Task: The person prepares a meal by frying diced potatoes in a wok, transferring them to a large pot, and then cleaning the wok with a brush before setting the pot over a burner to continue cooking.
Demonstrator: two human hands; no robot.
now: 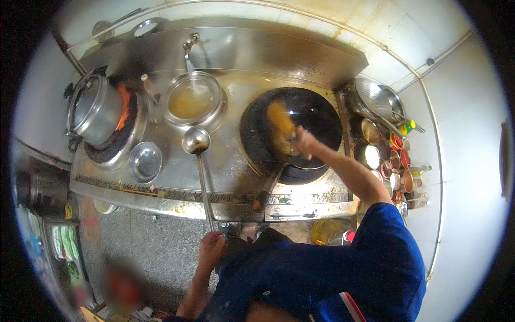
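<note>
My right hand (306, 141) is over the black wok (257, 120), its fingers closed on a blurred yellowish-brown thing (281, 118), perhaps a scrubbing brush, that reaches into the wok. The wok's long handle (267, 189) points toward me over the stove edge. At the front of my body, my left hand (212, 243) holds the end of the long handle of a metal ladle (196, 141). The ladle's bowl rests by the rim of a round metal pot (167, 114) with yellowish liquid. Water runs into that pot from a tap (188, 48).
At the far left a lidded metal pot (100, 114) stands tilted in view over a flame (124, 106). A clear or metal bowl (145, 163) lies near the stove's front edge. Strainers (372, 96) and several seasoning containers (394, 159) line the right side. Below is an oil jug (326, 231).
</note>
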